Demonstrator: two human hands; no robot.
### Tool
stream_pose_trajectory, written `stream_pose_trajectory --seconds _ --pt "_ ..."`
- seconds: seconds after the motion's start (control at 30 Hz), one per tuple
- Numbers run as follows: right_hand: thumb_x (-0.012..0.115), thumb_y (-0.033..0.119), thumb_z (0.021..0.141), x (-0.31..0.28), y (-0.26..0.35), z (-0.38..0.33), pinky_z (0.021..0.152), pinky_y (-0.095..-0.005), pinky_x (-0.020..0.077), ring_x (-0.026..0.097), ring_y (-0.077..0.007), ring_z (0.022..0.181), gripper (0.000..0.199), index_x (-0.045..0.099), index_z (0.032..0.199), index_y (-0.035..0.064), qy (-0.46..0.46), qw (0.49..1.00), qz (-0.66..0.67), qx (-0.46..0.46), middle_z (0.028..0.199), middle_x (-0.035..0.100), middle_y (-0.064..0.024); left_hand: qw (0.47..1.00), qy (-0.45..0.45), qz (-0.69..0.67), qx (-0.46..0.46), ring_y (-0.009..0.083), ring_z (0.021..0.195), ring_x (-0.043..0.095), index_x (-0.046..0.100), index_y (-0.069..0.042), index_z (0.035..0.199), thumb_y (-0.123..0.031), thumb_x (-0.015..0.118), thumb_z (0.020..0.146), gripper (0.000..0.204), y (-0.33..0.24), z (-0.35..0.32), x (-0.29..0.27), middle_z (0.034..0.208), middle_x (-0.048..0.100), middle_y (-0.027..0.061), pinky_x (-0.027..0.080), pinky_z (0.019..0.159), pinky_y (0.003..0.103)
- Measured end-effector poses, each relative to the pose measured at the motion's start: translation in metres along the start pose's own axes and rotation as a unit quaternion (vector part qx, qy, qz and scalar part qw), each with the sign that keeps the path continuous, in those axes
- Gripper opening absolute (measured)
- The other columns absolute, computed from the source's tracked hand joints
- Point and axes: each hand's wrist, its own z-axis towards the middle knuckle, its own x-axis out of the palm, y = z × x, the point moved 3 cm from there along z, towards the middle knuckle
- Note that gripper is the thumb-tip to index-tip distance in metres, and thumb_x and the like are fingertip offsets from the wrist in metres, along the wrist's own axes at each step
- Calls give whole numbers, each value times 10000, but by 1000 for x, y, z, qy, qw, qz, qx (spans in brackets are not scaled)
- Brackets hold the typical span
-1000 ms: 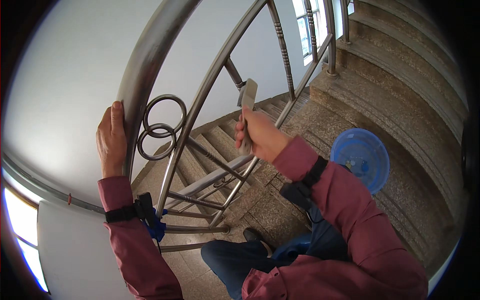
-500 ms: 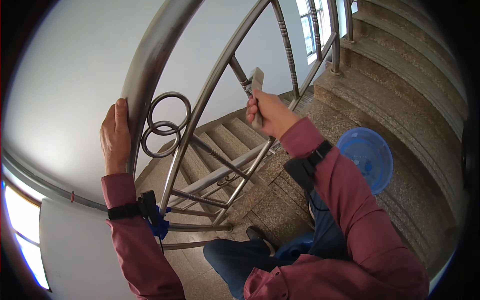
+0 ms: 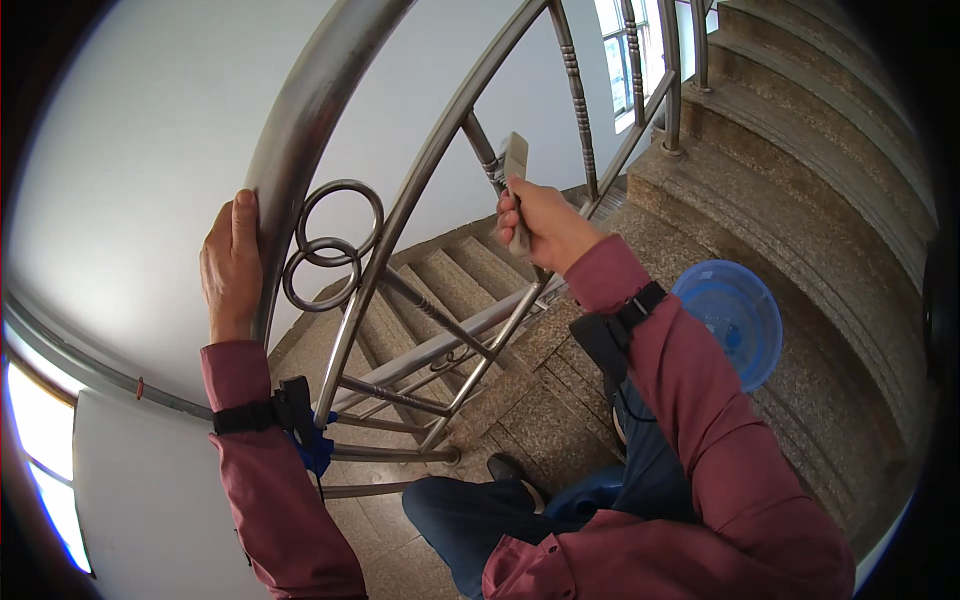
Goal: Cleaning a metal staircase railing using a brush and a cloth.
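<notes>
My left hand (image 3: 231, 270) grips the outer side of the thick metal handrail (image 3: 318, 95), thumb on top and fingertips partly hidden. In my right hand (image 3: 548, 222) is a pale scrubbing brush (image 3: 515, 155), gripped by its handle. Its bristles lie against a ribbed metal baluster (image 3: 480, 142) below the inner rail (image 3: 438, 148). Two interlocked metal rings (image 3: 342, 188) join the handrail and the inner rail, just right of my left hand.
A blue translucent basin (image 3: 772, 335) with water stands on a step at the right. Stone stairs (image 3: 800, 190) climb to the right, and more steps (image 3: 445, 285) descend behind the railing. A blue cloth or bag (image 3: 318, 450) hangs at the railing by my left forearm.
The brush and my right hand have barely shifted against the baluster. My left hand keeps its place on the handrail, and the view has moved slightly.
</notes>
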Motion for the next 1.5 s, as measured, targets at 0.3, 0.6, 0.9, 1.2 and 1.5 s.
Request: stream_pose_trajectory --seconds 0.3,0.6,0.9,1.2,1.5 --pt "450 348 1110 24 -35 -43 538 -348 501 507 -124 582 294 456 937 111 -9 999 -50 12 762 512 0 999 -40 -29 21 323 817 630 717 -39 1129 -583 412 1064 627 14 -2 1 859 680 191 489 796 428" --pt "499 299 1096 3 -3 -2 518 -305 461 499 -100 600 242 477 971 94 -20 998 -52 -17 778 516 11 999 -37 -18 28 361 894 694 743 -73 1062 -628 435 1029 635 17 3 -1 896 721 186 505 831 450" --pt "522 289 1066 1 -22 -43 412 -299 408 484 -115 476 224 502 1018 71 -54 915 -310 -253 719 548 -28 999 -32 4 32 453 916 690 726 -18 1030 -436 476 1035 486 -4 -11 -13 922 723 262 527 840 525" --pt "605 192 1007 -30 -9 -35 503 -307 459 586 -129 523 227 657 1067 -20 -62 797 -578 -166 727 677 -64 1000 -26 -8 -4 460 974 689 751 -7 1041 -553 444 1019 627 -6 -13 -16 977 725 279 510 891 523" --pt "648 202 963 -28 47 -61 623 -341 500 666 -168 657 293 702 1196 34 -103 666 -690 -264 753 708 -84 1000 -20 -15 -8 462 949 692 749 2 1030 -547 445 1021 627 -5 -13 -16 950 724 282 514 875 517"
